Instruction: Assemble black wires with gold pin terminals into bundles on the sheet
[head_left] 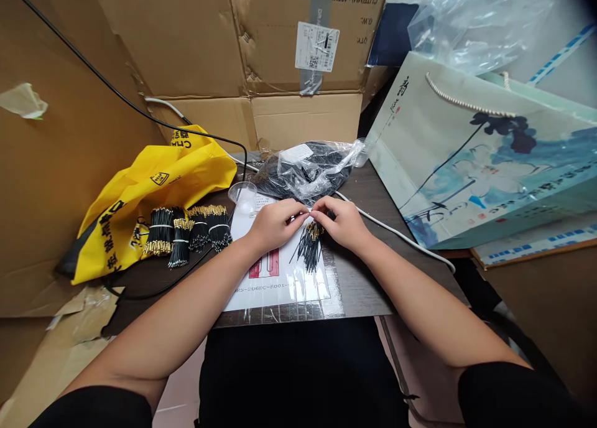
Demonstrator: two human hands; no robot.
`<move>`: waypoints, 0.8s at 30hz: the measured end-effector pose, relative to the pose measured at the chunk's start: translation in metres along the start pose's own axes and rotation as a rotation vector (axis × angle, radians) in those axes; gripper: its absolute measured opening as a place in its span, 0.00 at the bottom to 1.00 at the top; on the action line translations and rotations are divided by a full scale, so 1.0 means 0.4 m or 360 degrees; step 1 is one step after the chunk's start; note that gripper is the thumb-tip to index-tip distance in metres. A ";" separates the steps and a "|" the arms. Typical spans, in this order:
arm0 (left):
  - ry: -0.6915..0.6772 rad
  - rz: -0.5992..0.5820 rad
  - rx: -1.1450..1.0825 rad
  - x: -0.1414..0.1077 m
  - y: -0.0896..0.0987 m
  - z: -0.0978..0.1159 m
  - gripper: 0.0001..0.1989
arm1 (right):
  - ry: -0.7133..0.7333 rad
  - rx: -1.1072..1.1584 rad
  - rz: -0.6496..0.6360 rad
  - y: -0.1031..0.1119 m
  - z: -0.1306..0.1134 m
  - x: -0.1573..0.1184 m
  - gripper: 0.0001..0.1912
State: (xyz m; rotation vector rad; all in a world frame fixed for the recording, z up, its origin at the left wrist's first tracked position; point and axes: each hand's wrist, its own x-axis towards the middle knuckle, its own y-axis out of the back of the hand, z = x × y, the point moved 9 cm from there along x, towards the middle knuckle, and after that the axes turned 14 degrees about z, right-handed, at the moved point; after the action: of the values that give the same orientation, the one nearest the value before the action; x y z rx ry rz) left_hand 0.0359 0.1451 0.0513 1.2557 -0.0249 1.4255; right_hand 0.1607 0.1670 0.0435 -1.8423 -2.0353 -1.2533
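Over the paper sheet, my left hand and my right hand meet fingertip to fingertip. Both are closed in a pinch; whatever sits between the fingers is too small to make out. Just below them lies a loose, fanned-out bunch of short black wires with gold-coloured ends, close to my right hand. To the left stand several tied bundles of similar black wires, bound with white bands. A clear plastic bag full of black material rests right behind my hands.
A yellow bag slumps at the left of the dark table. On the right stands a large paper gift bag. Cardboard boxes wall in the back and left. A white cable and a black cable cross the area.
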 end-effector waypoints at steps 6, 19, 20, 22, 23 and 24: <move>-0.0046 0.0011 -0.0001 -0.005 0.001 0.004 0.10 | -0.0013 -0.0006 0.0007 -0.002 -0.001 0.000 0.10; 0.0859 0.0277 -0.0572 -0.020 0.007 -0.076 0.13 | -0.0255 0.0231 0.0208 0.040 0.016 0.006 0.18; 0.1006 0.0290 -0.0683 -0.027 -0.001 -0.089 0.14 | -0.0222 0.0206 0.0179 0.035 0.010 0.005 0.17; 0.1210 0.0291 -0.0861 -0.037 -0.016 -0.103 0.16 | -0.0111 0.0141 0.0080 0.015 -0.010 0.000 0.15; 0.1269 0.0296 -0.0944 -0.040 -0.022 -0.106 0.17 | -0.0047 0.0114 0.0034 0.003 -0.022 -0.003 0.14; 0.1306 0.0310 -0.1027 -0.040 -0.026 -0.106 0.18 | 0.0015 0.0087 0.0001 -0.008 -0.033 -0.007 0.13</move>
State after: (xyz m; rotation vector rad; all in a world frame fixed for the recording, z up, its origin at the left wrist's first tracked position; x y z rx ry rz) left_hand 0.0118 0.1643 0.0163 0.1033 -0.0444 1.8143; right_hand 0.1529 0.1567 0.0487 -1.8091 -2.0431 -1.1914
